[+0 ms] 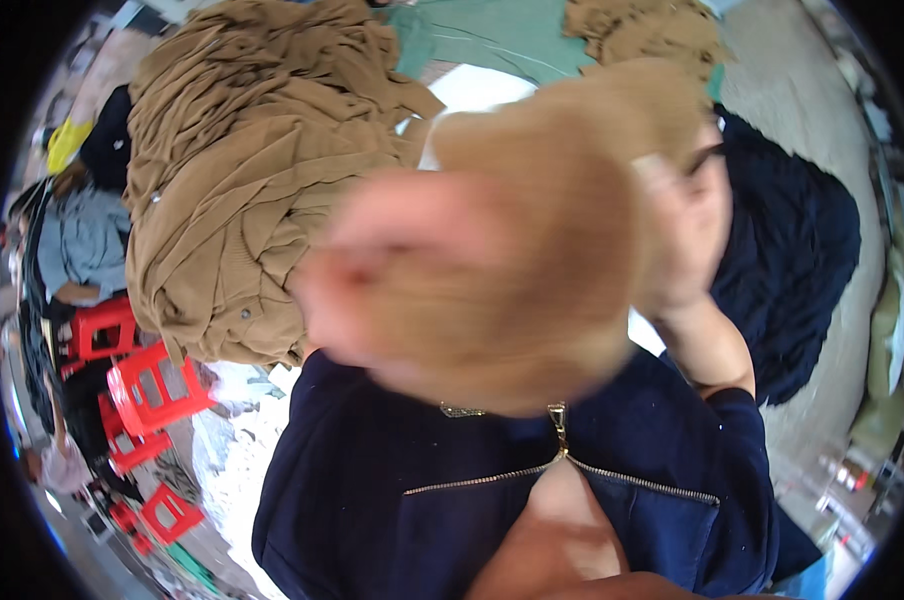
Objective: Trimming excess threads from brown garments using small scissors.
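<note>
A tan garment [552,200] fills the middle of the view, raised close to the camera and badly blurred. The left hand [412,270] is bunched into it from the left, knuckles forward and fingers curled together into the cloth. The right hand [687,230] stands upright at the garment's right edge, palm turned inward and pressed against the fabric; its forearm [707,345] rises from a dark blue sleeve (whether those fingers are closed around the cloth or only laid flat on it cannot be told through the blur).

No labels, tags or packages can be made out on any of the cloth.

Below the hands, a dark blue jacket [392,500] with a metal zip [559,425] lies spread out. Behind and to the left, a big heap of tan garments [232,180] is piled on the white tabletop [482,88], and a smaller tan pile [642,30] sits at the top right beside green cloth [492,40]. A mound of dark blue garments [792,240] lies to the right. At the far left stand red plastic stools [152,385], with a person in a grey shirt [82,245] seated near them.
</note>
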`<action>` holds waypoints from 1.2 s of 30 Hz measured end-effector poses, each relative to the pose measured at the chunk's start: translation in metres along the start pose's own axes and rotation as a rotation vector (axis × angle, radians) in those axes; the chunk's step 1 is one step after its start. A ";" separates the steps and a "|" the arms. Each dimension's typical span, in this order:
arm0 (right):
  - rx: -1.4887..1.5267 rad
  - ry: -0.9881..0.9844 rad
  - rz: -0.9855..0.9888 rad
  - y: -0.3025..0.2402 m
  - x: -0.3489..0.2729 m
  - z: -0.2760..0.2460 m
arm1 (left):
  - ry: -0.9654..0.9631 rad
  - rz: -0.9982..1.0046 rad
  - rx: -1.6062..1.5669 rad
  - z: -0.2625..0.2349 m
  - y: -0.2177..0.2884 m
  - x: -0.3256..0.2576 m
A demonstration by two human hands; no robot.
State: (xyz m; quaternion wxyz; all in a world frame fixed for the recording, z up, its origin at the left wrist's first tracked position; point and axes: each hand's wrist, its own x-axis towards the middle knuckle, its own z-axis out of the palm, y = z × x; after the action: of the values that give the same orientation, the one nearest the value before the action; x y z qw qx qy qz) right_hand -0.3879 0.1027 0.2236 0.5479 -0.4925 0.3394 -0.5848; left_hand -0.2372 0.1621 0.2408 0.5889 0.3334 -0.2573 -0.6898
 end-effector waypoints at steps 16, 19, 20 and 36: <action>-1.119 -0.307 -0.038 0.197 0.106 -0.255 | -0.121 -0.736 0.564 -0.170 -0.018 0.013; -1.158 -0.467 0.216 0.272 0.137 -0.295 | -0.332 -0.512 0.870 -0.185 -0.037 0.035; -0.975 -0.507 0.480 0.292 0.141 -0.276 | -0.311 -0.502 0.944 -0.179 -0.022 0.029; -0.960 0.107 -0.444 0.003 0.043 -0.227 | 0.388 0.454 0.172 -0.263 0.115 -0.021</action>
State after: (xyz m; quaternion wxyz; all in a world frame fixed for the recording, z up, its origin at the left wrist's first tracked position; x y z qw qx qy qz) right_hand -0.5989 0.0281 0.1645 0.1056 -0.7173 0.4841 -0.4899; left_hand 0.0390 0.1724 0.1600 0.7355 0.4416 -0.2656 -0.4398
